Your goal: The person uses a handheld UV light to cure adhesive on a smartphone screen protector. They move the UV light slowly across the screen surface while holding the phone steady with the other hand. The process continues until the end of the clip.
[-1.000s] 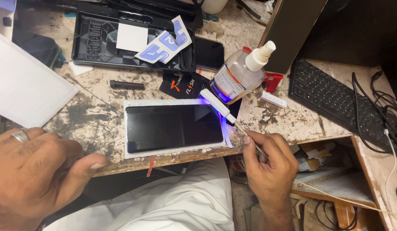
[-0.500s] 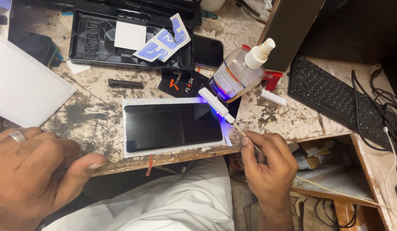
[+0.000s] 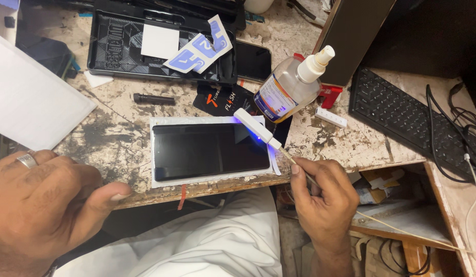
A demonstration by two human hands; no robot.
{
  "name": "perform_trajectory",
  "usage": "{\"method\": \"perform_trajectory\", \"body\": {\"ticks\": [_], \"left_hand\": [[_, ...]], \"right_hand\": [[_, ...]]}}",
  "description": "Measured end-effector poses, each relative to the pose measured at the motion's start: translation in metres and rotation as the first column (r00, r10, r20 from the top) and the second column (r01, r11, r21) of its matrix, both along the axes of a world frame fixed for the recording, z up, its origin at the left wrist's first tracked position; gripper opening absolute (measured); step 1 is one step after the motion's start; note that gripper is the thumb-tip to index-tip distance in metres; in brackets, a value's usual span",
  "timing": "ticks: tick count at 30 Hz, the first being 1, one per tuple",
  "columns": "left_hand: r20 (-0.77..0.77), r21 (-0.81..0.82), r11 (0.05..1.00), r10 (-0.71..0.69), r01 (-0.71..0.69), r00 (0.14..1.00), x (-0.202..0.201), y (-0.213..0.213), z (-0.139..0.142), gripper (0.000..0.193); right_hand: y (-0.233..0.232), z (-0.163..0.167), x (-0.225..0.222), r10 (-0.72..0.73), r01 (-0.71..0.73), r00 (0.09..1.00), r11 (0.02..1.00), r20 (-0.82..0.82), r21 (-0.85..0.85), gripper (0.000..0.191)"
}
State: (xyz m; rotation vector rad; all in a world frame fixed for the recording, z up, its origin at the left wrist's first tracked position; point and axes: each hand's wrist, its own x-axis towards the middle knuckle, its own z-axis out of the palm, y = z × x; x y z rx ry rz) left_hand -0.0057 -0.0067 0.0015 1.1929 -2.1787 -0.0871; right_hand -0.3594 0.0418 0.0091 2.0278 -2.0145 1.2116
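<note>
Bare stained table (image 3: 120,136) open left of the right fingers (image 3: 299,169), past the dark glass phone (image 3: 210,150). Blocked just above by clear plastic spray bottle (image 3: 289,90); black keyboard (image 3: 402,118) to their right.

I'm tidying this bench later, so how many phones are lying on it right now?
2. One phone lies screen-up on white paper at the bench's front edge, under the small glowing lamp held by the right hand. A second phone lies beside the black tray. Clutter may hide others.

Glossy glass phone (image 3: 211,151) on rough, worn worktop (image 3: 120,128)
</note>
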Motion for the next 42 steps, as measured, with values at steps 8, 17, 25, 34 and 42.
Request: {"method": "perform_trajectory", "body": {"ticks": [8,17,25,34,42], "left_hand": [[0.019,0.034,0.999,-0.001,0.000,1.000,0.000,-0.001,0.002,0.034],[-0.050,-0.114,0.993,0.026,-0.032,0.998,-0.008,0.001,0.015,0.040],[-0.037,-0.179,0.982,0.056,-0.062,0.998,-0.009,0.001,0.016,0.051],[-0.051,-0.207,0.977,0.045,-0.055,0.998,-0.009,0.000,0.019,0.048],[-0.053,-0.219,0.974,0.046,-0.056,0.998,-0.008,0.001,0.021,0.048]], "right_hand": [[0.000,-0.002,0.000,0.045,-0.045,0.999,0.999,0.026,-0.009,0.014],[0.000,0.002,0.011,0.048,-0.048,0.998,0.999,0.037,0.004,0.014],[-0.001,0.006,0.022,0.088,-0.089,0.995,0.996,0.054,0.017,0.014],[-0.002,0.009,0.030,0.125,-0.126,0.992,0.992,0.030,0.027,0.015],[-0.006,0.018,0.042,0.121,-0.121,0.993,0.992,0.001,0.040,0.015]]}}
